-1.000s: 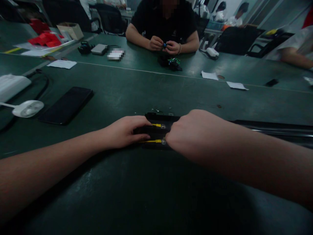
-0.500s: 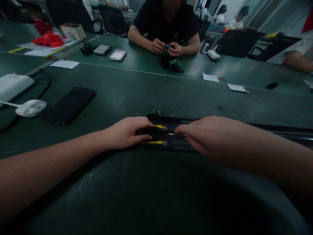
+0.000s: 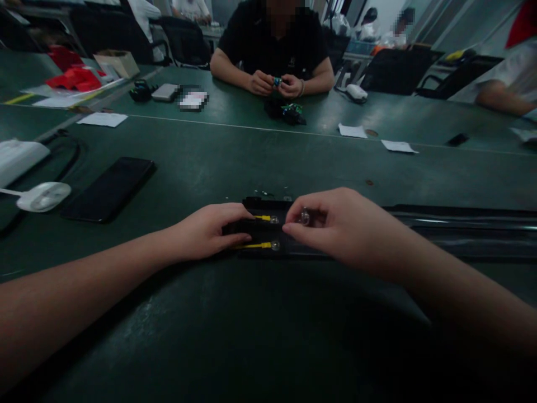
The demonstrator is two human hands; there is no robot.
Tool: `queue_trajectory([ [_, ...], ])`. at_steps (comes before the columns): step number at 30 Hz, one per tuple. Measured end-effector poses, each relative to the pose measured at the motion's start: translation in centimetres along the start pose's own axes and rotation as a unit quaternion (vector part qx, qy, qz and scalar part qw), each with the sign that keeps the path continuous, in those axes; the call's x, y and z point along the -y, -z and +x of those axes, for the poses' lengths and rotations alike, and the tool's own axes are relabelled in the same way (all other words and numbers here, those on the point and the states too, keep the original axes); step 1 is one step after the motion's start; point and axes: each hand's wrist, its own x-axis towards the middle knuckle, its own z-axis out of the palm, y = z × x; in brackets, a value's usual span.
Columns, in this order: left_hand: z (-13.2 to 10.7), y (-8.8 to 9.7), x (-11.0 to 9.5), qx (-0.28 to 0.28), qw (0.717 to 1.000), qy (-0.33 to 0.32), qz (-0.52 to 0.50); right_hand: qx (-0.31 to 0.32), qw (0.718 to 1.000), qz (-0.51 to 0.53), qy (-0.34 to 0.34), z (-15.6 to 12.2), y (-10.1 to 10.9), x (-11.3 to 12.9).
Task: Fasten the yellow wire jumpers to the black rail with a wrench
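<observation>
A long black strip-shaped housing lies across the table in front of me, running off to the right. My left hand grips its left end, thumb on the near side and fingers on the far side. Beside those fingertips, two yellow-sleeved wire terminals, the far one and the near one, end at round shiny fasteners. Above the housing, just right of the terminals, my right hand has thumb and fingers closed in a pinch. A small shiny piece shows inside its curled fingers; its kind is unclear.
To the left lie a black phone, a white plug-like device and a white box with a dark cable. Across the table a co-worker's hands hold a small part. Paper slips lie near the table seam.
My right hand has lifted and turned, so the shiny piece shows within its fingers; a thin metal edge was under the fingertips before. The left hand keeps its place. The view has shifted slightly.
</observation>
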Motion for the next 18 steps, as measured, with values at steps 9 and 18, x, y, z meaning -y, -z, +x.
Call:
queue_trajectory([
  [9,0.1,0.2,-0.2,0.004,1.0,0.005,-0.011,-0.087,0.994,-0.02,0.065,-1.5,-2.5,-1.9],
  [18,0.1,0.1,-0.4,0.008,0.999,0.024,-0.021,-0.106,0.989,0.033,0.099,-2.6,-4.2,-2.1],
])
